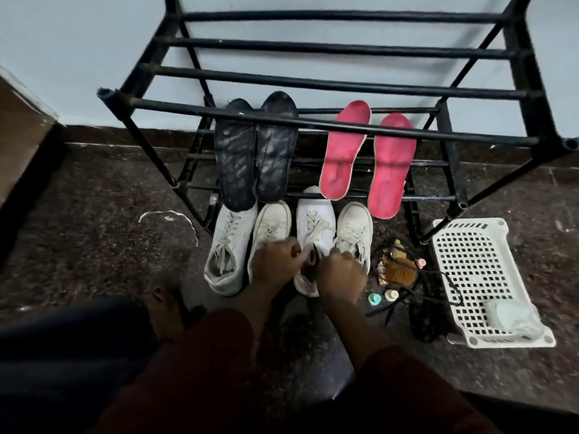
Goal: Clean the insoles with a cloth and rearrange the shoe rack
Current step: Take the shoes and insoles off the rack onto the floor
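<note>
Black metal shoe rack (329,73) stands against a pale wall, upper tiers bare bars. On a lower tier, two pairs of insoles lie across the bars with one end over the front edge: black insoles (255,151) side by side toward the left end, pink insoles (366,158) toward the right end, the two pairs apart.

On the floor (94,198) just before the rack's front edge, four white lace-up shoes (230,245) in a row, touching or nearly so.

Both hands are at the mouth of the third shoe (315,220) from the left. Left hand (275,261): fingers curled, thumb and forefinger pinching a dark piece (313,258) that stands up out of the shoe's opening; what it is, cannot tell. Right hand (341,274): fingers curled down at the same opening, against the fourth shoe's laces; blurred, so cannot tell whether they grip anything. Dark red sleeves on both forearms.

Right of the shoes: a brown brush-like thing (401,270), small bottles (391,295), tangled black cord (419,305). Beside them a white perforated basket (479,270). Left of the shoes, a loose white string (169,214).
</note>
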Demonstrator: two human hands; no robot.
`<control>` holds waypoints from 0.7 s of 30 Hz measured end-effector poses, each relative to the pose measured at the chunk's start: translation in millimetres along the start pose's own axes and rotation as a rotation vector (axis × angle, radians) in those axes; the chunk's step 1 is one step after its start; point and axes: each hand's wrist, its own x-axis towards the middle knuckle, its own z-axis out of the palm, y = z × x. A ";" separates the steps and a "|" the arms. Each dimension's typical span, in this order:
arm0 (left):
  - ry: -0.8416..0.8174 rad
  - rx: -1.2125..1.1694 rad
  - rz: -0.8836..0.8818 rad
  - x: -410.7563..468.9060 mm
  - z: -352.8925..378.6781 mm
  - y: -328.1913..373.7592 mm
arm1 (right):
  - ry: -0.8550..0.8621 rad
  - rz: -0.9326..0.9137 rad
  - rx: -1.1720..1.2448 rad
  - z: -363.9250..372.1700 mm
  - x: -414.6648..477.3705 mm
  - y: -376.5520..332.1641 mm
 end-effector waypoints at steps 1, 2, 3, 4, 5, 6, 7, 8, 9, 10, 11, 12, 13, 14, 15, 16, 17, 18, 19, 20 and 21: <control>0.136 -0.005 0.064 10.2 -13.6 0.2 | 0.077 -0.059 0.046 -7.0 2.9 -12.4; 0.260 -0.011 0.103 22.9 -28.7 0.0 | 0.149 -0.116 0.094 -13.1 8.3 -26.2; 0.355 -0.030 0.111 36.4 -42.3 -0.7 | 0.199 -0.166 0.153 -19.8 14.9 -40.2; 0.396 -0.063 0.079 51.2 -56.5 -2.0 | 0.245 -0.214 0.201 -28.5 23.1 -55.6; 0.399 -0.094 0.027 66.7 -69.2 -4.7 | 0.272 -0.248 0.244 -35.5 32.6 -72.2; 0.378 -0.134 -0.046 82.6 -79.7 -7.9 | 0.251 -0.257 0.283 -41.2 43.4 -88.4; 0.368 -0.160 -0.124 98.0 -87.4 -12.7 | 0.188 -0.250 0.273 -45.7 54.8 -103.8; 0.352 -0.162 -0.213 111.3 -92.7 -17.6 | 0.127 -0.242 0.234 -47.7 66.3 -117.7; 0.324 -0.148 -0.292 121.4 -95.9 -22.4 | 0.096 -0.224 0.211 -48.1 77.8 -129.2; 0.291 -0.130 -0.352 129.5 -97.7 -26.1 | 0.083 -0.194 0.211 -47.5 88.7 -138.8; 0.261 -0.119 -0.391 136.7 -98.1 -28.5 | 0.061 -0.149 0.215 -46.6 99.1 -147.3; 0.226 -0.115 -0.420 143.4 -97.3 -30.3 | 0.033 -0.101 0.214 -44.0 108.6 -155.2; 0.193 -0.103 -0.449 149.7 -95.1 -31.3 | -0.005 -0.059 0.204 -39.8 116.4 -162.6; 0.163 -0.079 -0.477 155.6 -92.9 -32.4 | -0.040 -0.027 0.186 -35.3 122.7 -168.4; 0.137 -0.054 -0.501 161.0 -90.9 -33.6 | -0.062 -0.002 0.166 -30.1 127.4 -173.5; 0.113 -0.034 -0.519 165.3 -89.8 -34.4 | -0.068 0.016 0.152 -25.0 131.5 -177.2; 0.088 -0.022 -0.532 168.7 -89.1 -35.6 | -0.075 0.032 0.145 -21.9 134.1 -179.1; 0.066 -0.017 -0.541 170.5 -89.8 -35.7 | -0.087 0.042 0.142 -19.7 135.9 -179.8; 0.041 -0.008 -0.546 172.6 -90.6 -36.0 | -0.100 0.043 0.140 -18.3 137.2 -179.5; 0.013 0.011 -0.540 173.9 -91.8 -35.2 | -0.118 0.038 0.134 -18.0 138.5 -178.7; -0.012 0.026 -0.529 175.1 -92.9 -33.8 | -0.133 0.031 0.130 -19.0 139.7 -177.7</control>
